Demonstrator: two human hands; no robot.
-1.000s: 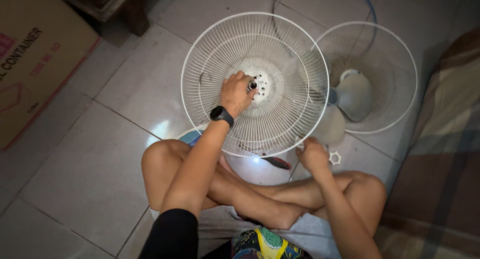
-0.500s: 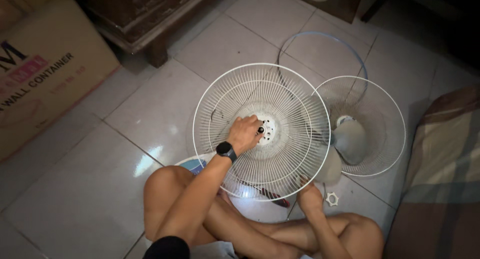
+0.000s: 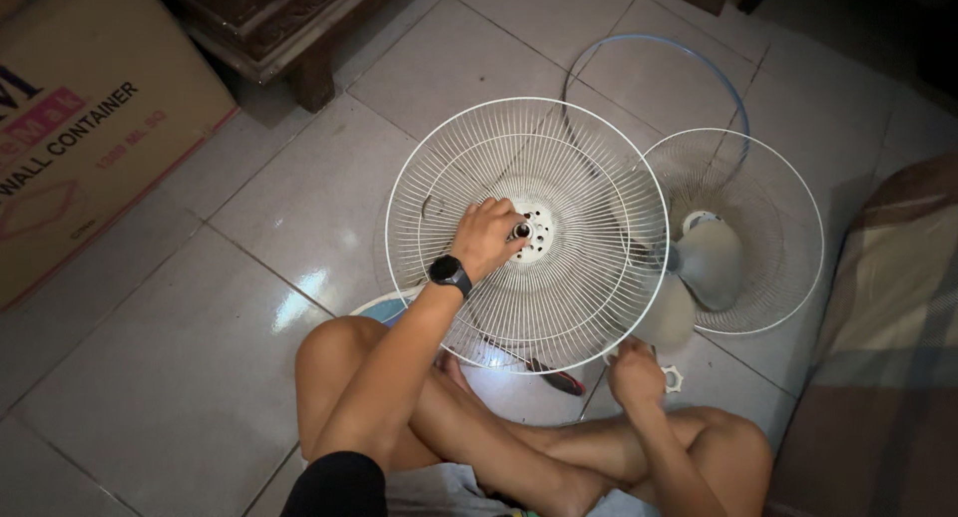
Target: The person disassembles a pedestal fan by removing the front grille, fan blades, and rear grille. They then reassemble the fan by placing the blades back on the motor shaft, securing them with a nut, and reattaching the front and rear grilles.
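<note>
My left hand [image 3: 489,236] is curled on the middle of the white wire fan guard [image 3: 527,234], fingertips pinched around the small dark knob [image 3: 520,231] at the hub, with a black watch [image 3: 450,273] on the wrist. The guard stands tilted over the tiled floor [image 3: 180,377], roughly at the centre of the floor I can see, its lower rim down near my crossed legs [image 3: 519,447]. My right hand [image 3: 635,373] sits at the guard's lower right rim, fingers closed; I cannot tell just what they hold there. Just beside that hand a small white toothed ring [image 3: 674,379] lies on the tile.

Behind the guard's lower edge I see a dark, red-tipped tool [image 3: 559,379] on the floor, and a bit of light blue base [image 3: 384,307] shows at the lower left of the guard.

To the right, partly overlapped by the first guard, a second wire guard [image 3: 758,218] lies flat with pale fan blades [image 3: 704,267] resting on it. A thin blue rim ring [image 3: 689,53] lies beyond both, towards the far edge of the floor. At the far left edge stands a cardboard box [image 3: 90,128], with dark wooden furniture [image 3: 289,28] next to it. A striped cushion [image 3: 888,317] borders the right edge
</note>
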